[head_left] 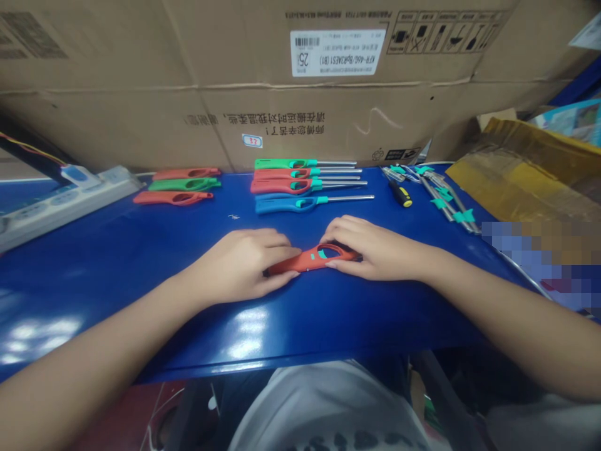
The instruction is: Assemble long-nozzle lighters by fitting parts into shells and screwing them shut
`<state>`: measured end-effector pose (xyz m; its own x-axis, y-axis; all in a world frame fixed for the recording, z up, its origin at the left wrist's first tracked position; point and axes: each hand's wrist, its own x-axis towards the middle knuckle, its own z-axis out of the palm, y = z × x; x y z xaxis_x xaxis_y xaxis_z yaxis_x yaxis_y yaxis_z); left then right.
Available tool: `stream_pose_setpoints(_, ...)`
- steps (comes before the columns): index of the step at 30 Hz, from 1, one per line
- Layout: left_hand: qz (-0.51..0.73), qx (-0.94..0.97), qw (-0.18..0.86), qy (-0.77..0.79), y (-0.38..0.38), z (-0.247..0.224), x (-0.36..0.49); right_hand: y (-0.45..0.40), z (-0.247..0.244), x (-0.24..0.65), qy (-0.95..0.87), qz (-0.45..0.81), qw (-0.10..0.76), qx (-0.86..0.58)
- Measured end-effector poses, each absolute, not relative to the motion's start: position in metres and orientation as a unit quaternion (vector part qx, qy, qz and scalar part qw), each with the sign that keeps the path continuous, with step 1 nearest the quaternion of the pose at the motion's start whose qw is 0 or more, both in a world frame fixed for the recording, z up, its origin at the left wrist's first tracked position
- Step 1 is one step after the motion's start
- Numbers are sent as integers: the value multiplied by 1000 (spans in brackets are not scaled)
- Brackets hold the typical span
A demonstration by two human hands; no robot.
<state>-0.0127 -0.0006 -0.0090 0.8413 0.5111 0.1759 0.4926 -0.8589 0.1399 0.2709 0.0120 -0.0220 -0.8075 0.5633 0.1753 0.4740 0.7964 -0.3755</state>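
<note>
The 2 hands, left hand (251, 264) and right hand (364, 248), clamp opposite ends of 1 orange lighter casing (312, 259) above the blue desk (201, 332), nearer the person than the blue lighter (300, 203).

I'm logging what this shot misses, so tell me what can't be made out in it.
All in the head view:
- Both ends of the orange lighter casing: covered by the left hand and right hand.
- Small slivers: too small to identify.
- Power strip: cut off by the left edge.
- Lettering on the shirt: blurred and cut off by the bottom edge.
- Lower right: blocked out by pixelation.
</note>
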Motion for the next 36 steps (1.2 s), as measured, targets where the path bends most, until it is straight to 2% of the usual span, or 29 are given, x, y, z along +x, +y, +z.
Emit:
stream_pose_setpoints(23,93,954,39,283,-3,-11,-13,12,-23,269,-942,132,118,-285)
stream_pose_setpoints(32,92,950,-13,297,-8,-16,-7,8,-20,266,-963,-12,73,-260)
stream_pose_setpoints(36,124,945,0,302,-5,-20,-9,11,-21,268,-966,-46,72,-245)
